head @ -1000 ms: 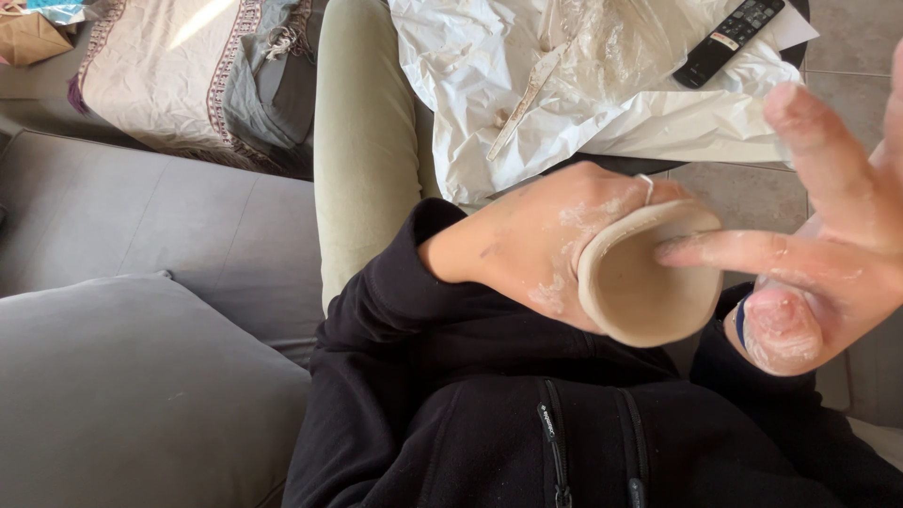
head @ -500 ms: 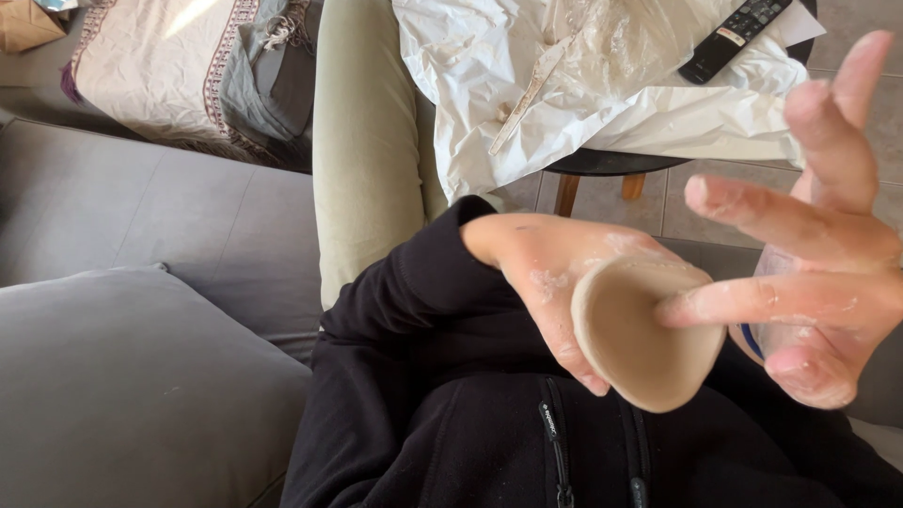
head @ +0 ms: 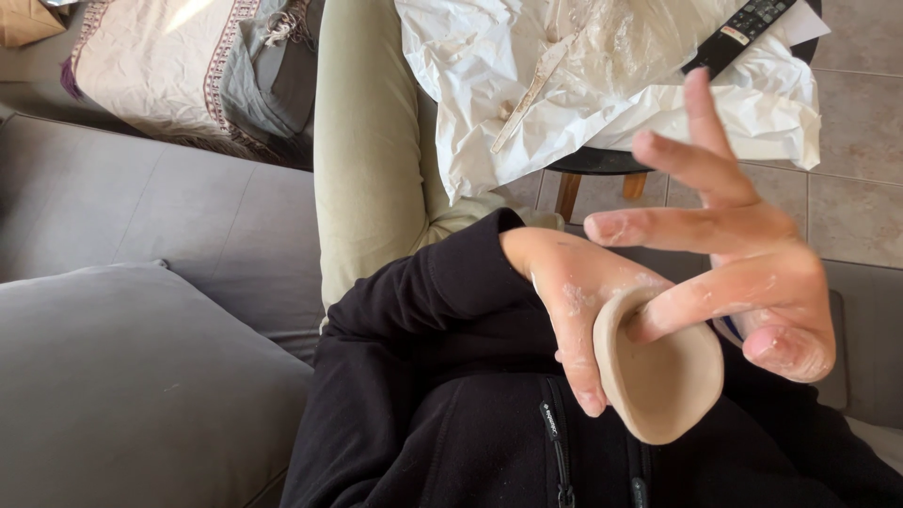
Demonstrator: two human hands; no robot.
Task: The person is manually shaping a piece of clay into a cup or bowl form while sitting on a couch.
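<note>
A small clay bowl point(head: 658, 376), already hollowed, is cupped in the left hand point(head: 574, 301) while its inner wall, apparently unfinished, is pressed by the splayed right hand point(head: 752, 282).

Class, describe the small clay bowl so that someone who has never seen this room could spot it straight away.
Start at the grey sofa and move to the lap of the person in the black zip top. There the left hand cradles a clay bowl while a finger of the right hand presses inside. It is the only pale, unglazed, tilted cup shape here.
</note>
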